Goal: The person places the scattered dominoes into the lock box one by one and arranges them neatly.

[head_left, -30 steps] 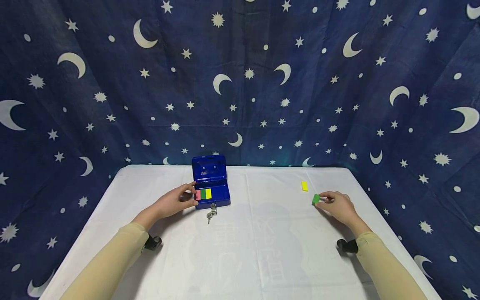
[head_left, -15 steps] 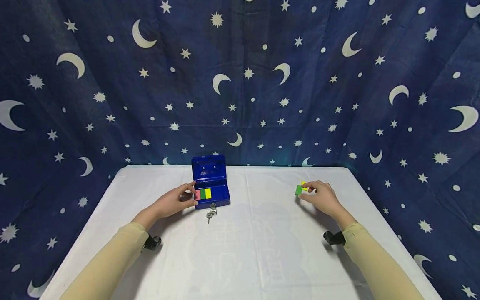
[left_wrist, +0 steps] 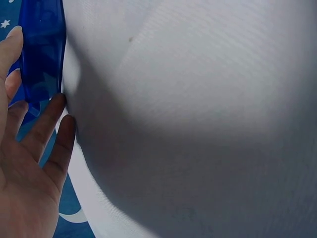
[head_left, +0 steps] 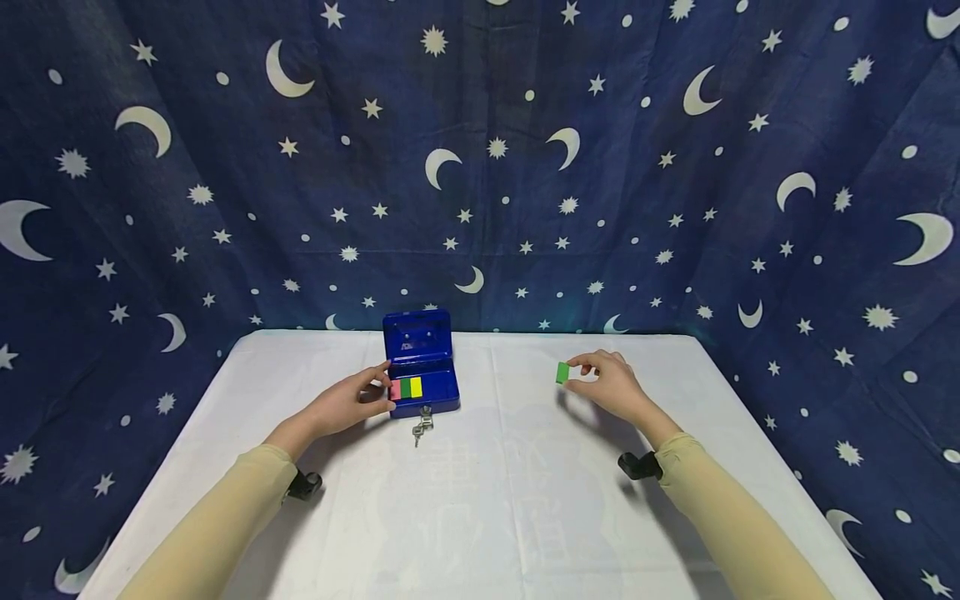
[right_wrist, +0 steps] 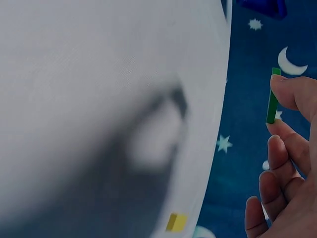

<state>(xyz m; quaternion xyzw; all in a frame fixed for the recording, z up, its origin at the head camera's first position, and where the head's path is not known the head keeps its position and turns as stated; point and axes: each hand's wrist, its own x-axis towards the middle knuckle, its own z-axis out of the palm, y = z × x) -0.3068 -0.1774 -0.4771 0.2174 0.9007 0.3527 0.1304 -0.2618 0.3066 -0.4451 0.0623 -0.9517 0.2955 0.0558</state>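
Note:
A small blue cash box (head_left: 442, 387) stands with its lid (head_left: 417, 336) raised. Inside, along its left part, a pink block (head_left: 396, 389), a green block (head_left: 406, 388) and a yellow block (head_left: 416, 387) lie side by side. My left hand (head_left: 348, 404) holds the box by its left side, thumb at the front corner and fingers farther back. Off to the right, my right hand (head_left: 611, 387) pinches another flat green block (head_left: 562, 372) between thumb and index finger, above the table; the right wrist view shows this green block (right_wrist: 273, 96) edge-on, with the other fingers loosely bent.
Keys (head_left: 418, 432) hang from the lock at the box's front. Another yellow block (right_wrist: 177, 222) lies on the white table (head_left: 480, 508); in the head view my right hand hides it. A dark blue curtain (head_left: 495, 275) with moons and stars rises behind the table.
My right hand has carried the green block leftward and slightly back, passing over the loose yellow block. The left hand and the box have stayed in place.

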